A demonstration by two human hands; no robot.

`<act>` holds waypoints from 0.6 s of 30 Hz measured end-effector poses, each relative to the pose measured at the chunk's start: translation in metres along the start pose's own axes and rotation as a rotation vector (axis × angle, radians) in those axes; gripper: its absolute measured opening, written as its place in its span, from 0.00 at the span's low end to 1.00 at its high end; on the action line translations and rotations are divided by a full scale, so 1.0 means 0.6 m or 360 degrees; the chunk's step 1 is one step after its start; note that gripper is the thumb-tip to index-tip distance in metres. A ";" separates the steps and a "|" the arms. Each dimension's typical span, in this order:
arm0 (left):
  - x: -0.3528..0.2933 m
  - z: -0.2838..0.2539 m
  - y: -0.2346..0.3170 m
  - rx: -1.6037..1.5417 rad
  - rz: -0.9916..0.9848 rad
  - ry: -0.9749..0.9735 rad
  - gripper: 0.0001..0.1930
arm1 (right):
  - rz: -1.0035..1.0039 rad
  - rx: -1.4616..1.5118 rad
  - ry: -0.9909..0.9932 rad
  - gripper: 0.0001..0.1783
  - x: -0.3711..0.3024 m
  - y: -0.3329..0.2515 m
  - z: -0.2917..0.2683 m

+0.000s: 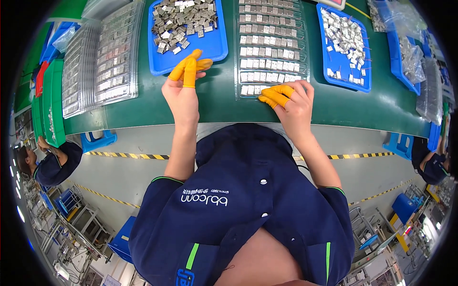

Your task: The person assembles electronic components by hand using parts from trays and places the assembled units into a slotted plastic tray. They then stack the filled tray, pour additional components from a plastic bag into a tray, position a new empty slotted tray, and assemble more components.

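Hanging over the near edge of a blue plastic tray (217,45), the left hand (183,93) is showing in the head view with yellow finger cots (189,76) covering some of its fingertips. Its fingers are bending close together, but whether that grip is holding a piece I cannot tell. Small grey metallic rectangular pieces (188,21) are lying heaped in the tray, whose raised rim is probably keeping them from scattering.

The right hand (296,102) is reaching over the near end of a clear plastic tray (238,57), its covered fingertips meeting at the nearest row of rectangular pieces (250,90). They are seemingly touching that row; whether the grip is pinching a piece is staying hidden behind the fingers. The clear tray is lying flat on the green bench (219,90) between two blue trays, presumably so that both supplies are sitting within reach, and its rows are likely keeping the pieces evenly spaced.

A second blue tray (336,62) is standing to the right, holding loose whitish pieces (341,33). Stacked clear trays (117,62) are resting at the left, apparently nesting to save room. The finger cots are presumably shielding skin and parts alike.
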State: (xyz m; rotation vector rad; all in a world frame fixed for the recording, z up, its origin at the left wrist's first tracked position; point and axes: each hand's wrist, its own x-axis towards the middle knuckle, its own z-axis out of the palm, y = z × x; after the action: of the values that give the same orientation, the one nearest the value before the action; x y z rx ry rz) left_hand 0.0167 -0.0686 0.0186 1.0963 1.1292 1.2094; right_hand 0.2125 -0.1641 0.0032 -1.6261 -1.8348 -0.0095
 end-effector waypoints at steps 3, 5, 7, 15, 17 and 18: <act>0.011 -0.004 -0.001 0.0016 0.0051 0.0036 0.13 | 0.0005 0.0009 -0.0105 0.10 0.004 -0.001 -0.003; 0.025 -0.010 -0.003 0.0100 0.0125 0.0058 0.14 | -0.0013 0.0049 0.0092 0.13 0.008 0.005 -0.013; 0.048 -0.026 -0.010 0.0297 0.0201 0.0020 0.13 | -0.0039 -0.0092 0.0284 0.14 0.018 0.044 -0.030; 0.146 -0.009 -0.001 0.1841 0.0618 -0.0141 0.15 | 0.0557 -0.0605 0.0146 0.19 0.069 0.209 -0.064; 0.152 -0.002 0.008 0.1942 0.0665 -0.0214 0.13 | 0.0733 -0.0663 0.0017 0.18 0.068 0.215 -0.062; 0.152 0.000 0.008 0.1932 0.0679 -0.0222 0.13 | 0.0740 -0.0674 0.0029 0.18 0.070 0.212 -0.064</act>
State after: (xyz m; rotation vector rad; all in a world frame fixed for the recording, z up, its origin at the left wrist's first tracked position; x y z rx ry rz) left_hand 0.0185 0.0226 0.0190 2.3767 1.5957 0.6374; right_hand 0.3428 -0.1155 0.0000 -2.3076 -1.4640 -0.2193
